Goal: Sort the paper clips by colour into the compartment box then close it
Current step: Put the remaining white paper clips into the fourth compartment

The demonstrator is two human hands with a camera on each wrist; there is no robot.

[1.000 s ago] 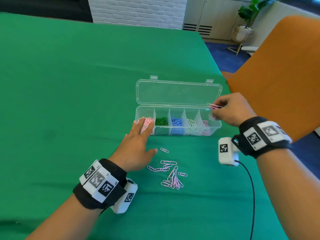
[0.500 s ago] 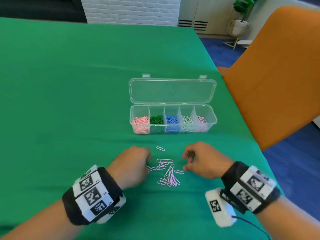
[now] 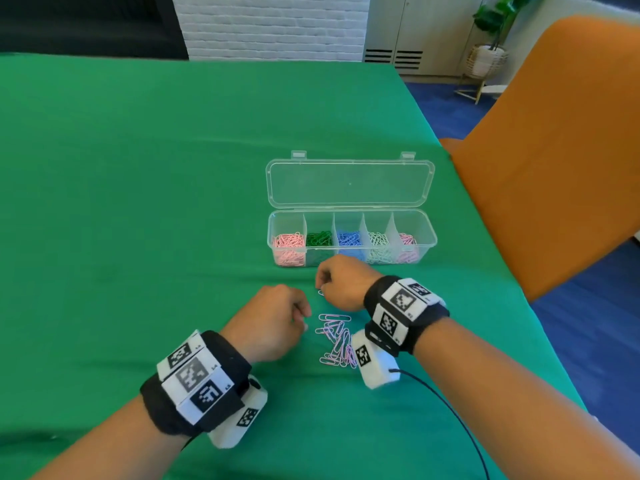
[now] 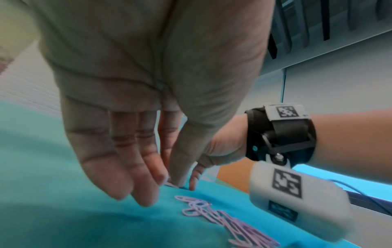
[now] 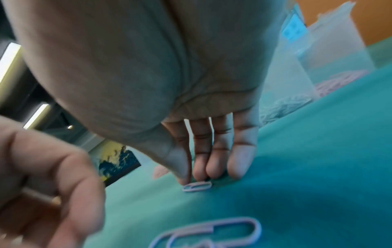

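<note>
The clear compartment box [image 3: 429,233] lies open on the green cloth, its lid [image 3: 349,183] flat behind it. Its compartments hold pink, green, blue, white and pink clips. A loose pile of pink paper clips [image 3: 335,341] lies in front of the box, between my wrists. My left hand [image 3: 306,322] is at the pile's left edge; thumb and forefinger pinch a pink clip [image 4: 170,184] against the cloth. My right hand [image 3: 320,287] reaches down on a single pink clip [image 5: 197,186] lying apart, nearer the box, with thumb and fingertips closed on it.
An orange chair [image 3: 554,150] stands against the table's right edge, close to the box. A black cable [image 3: 446,407] runs from my right wrist camera across the cloth. The green table [image 3: 138,202] stretches wide to the left and back.
Both hands came back from the box to the loose clips. The right hand then moved forward and left onto the lone clip, while the left stayed at the pile's left edge.
</note>
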